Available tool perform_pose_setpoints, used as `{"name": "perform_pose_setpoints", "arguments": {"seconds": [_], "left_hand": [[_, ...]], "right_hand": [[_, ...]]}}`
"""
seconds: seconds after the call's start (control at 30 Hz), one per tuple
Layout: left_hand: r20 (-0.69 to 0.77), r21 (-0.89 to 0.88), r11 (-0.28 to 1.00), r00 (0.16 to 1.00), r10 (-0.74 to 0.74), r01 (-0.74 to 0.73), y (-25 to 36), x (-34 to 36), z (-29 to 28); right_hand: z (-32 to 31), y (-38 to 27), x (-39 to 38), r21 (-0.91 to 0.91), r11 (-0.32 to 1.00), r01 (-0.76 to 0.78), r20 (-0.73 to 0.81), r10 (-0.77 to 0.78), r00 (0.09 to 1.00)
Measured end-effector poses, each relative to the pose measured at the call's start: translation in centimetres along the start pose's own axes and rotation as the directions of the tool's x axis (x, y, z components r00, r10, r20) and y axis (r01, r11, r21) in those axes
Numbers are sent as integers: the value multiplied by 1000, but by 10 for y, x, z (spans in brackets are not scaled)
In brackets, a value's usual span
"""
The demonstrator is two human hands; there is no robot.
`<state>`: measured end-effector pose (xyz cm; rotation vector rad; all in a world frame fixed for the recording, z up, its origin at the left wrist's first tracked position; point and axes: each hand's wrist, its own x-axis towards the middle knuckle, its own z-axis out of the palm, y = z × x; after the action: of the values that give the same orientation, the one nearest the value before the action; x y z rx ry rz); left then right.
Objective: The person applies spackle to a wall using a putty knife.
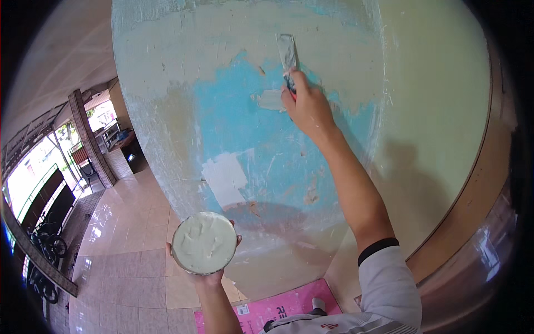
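Putty knife (287,54) is up high on the wall (233,128), with its flat metal blade pressed against the paint. The right hand (307,108) has its fingers closed tight around the red handle, and the arm reaches up from the lower right in a grey sleeve with a black cuff. The wall is old and patchy, with bright blue paint in the middle and pale cream around it. A white patch of filler (225,177) sits lower on the blue part, and a smaller one (271,100) is just beside the right hand. The left hand (204,273) is low down, cupped under a round bowl (204,242) full of thick white paste, gripping it from below. A pink sheet (278,309) lies on the shiny tiled floor (128,256) by the wall.
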<state>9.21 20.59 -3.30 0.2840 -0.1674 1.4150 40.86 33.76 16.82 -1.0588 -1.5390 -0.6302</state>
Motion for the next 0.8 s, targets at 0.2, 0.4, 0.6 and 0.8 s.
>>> {"name": "perform_pose_setpoints", "arguments": {"seconds": [0.2, 0.4, 0.6, 0.8], "left_hand": [[47, -18, 1000, 999, -18, 19, 2, -2, -3], [-43, -21, 1000, 999, 13, -14, 1, 2, 2], [-37, 26, 1000, 999, 14, -14, 3, 1, -2], [-15, -15, 1000, 1000, 16, -17, 3, 2, -6]], "right_hand": [[19, 2, -79, 37, 997, 66, 12, -66, 998], [1, 5, -8, 80, 992, 99, -133, -88, 987], [14, -2, -31, 47, 990, 130, -13, -130, 991], [-1, -6, -54, 130, 987, 92, -93, -80, 992]]}}
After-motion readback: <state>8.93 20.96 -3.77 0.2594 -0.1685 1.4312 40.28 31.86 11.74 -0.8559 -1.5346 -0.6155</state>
